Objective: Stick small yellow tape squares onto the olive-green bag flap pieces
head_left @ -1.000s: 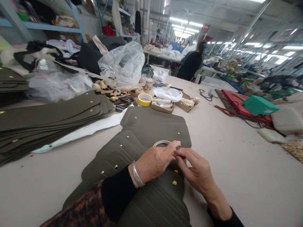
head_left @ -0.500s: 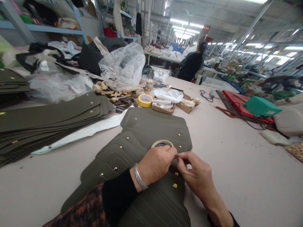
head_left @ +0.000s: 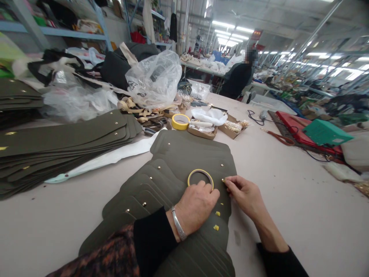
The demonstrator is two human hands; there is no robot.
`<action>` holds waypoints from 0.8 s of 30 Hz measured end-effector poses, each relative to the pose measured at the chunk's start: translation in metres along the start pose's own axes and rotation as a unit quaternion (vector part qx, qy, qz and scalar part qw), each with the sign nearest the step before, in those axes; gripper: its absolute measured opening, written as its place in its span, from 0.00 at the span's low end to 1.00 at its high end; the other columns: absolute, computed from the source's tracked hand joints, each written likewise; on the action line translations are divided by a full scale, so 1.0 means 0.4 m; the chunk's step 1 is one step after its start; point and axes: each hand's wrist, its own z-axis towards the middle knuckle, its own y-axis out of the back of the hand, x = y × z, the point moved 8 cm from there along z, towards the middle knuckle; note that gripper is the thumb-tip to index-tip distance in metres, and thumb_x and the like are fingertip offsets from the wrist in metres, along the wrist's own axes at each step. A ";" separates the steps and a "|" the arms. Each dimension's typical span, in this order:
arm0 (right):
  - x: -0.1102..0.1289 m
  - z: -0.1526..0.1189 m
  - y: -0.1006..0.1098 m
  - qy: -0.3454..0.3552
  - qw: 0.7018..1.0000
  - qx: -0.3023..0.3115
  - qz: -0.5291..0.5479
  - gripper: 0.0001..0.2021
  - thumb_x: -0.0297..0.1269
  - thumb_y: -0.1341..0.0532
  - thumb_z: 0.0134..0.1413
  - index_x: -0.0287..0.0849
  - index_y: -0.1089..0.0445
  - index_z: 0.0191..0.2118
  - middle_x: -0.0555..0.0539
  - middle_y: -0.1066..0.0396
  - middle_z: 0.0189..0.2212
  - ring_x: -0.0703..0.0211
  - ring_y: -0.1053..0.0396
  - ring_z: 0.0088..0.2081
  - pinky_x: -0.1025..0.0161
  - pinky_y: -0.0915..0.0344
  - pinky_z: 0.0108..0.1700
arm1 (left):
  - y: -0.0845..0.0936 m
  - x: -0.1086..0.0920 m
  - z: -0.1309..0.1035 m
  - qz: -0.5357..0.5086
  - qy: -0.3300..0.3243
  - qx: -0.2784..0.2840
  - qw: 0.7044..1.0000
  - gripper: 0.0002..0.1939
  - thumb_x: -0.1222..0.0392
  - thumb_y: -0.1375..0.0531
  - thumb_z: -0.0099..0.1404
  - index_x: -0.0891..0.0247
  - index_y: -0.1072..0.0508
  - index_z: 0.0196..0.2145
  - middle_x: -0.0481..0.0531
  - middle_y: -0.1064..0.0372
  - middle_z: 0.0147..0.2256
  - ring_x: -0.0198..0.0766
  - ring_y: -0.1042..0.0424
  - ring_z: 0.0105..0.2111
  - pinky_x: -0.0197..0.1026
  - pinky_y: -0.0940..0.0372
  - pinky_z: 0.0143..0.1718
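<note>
My left hand (head_left: 197,206), with a silver bracelet at the wrist, curls its fingers over the near rim of a thin roll of yellow tape (head_left: 189,181). Beneath lies a stack of dark olive panels (head_left: 184,154), fanned toward me and dotted with gold studs (head_left: 221,165). At the stack's right edge, my right hand (head_left: 243,194) pinches thumb and forefinger together right at another gold stud. Anything between those fingertips is too small to make out. Small yellow tape bits (head_left: 216,227) stick to the panels below and right of my left hand.
More olive panels (head_left: 72,134) are piled at the left beside a white strip (head_left: 115,158). Behind the stack sit a thicker yellow tape roll (head_left: 180,121), a small box of gold parts (head_left: 234,127) and clear plastic bags (head_left: 157,79). A green box (head_left: 327,132) stands right; a person (head_left: 238,77) sits beyond.
My hands, together at their fingertips before, are now apart. The right has moved up to the stud at the edge; the left has drawn slightly down, showing more of the tape ring.
</note>
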 end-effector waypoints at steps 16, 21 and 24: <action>0.088 -0.015 0.025 0.173 0.953 -0.067 -0.241 0.11 0.40 0.46 0.60 0.41 0.32 0.43 0.47 0.26 0.28 0.57 0.27 0.29 0.62 0.34 0.34 | -0.005 0.009 -0.006 -0.002 0.010 -0.010 1.000 0.05 0.68 0.50 0.68 0.62 0.37 0.36 0.53 0.36 0.36 0.45 0.37 0.37 0.44 0.34 0.33; 0.129 -0.053 -0.035 0.337 0.884 0.014 -0.325 0.10 0.29 0.49 0.61 0.40 0.30 0.38 0.43 0.27 0.34 0.56 0.28 0.37 0.60 0.32 0.42 | -0.001 0.008 -0.005 0.012 0.012 -0.014 1.000 0.05 0.67 0.51 0.68 0.62 0.37 0.36 0.53 0.36 0.35 0.45 0.38 0.37 0.46 0.36 0.36; 0.130 -0.038 -0.063 0.320 0.871 0.036 -0.372 0.11 0.27 0.49 0.59 0.38 0.29 0.37 0.42 0.27 0.30 0.55 0.28 0.33 0.59 0.30 0.38 | 0.002 0.009 -0.005 0.017 0.013 -0.014 1.000 0.06 0.67 0.51 0.68 0.63 0.36 0.36 0.53 0.36 0.35 0.45 0.37 0.37 0.47 0.37 0.37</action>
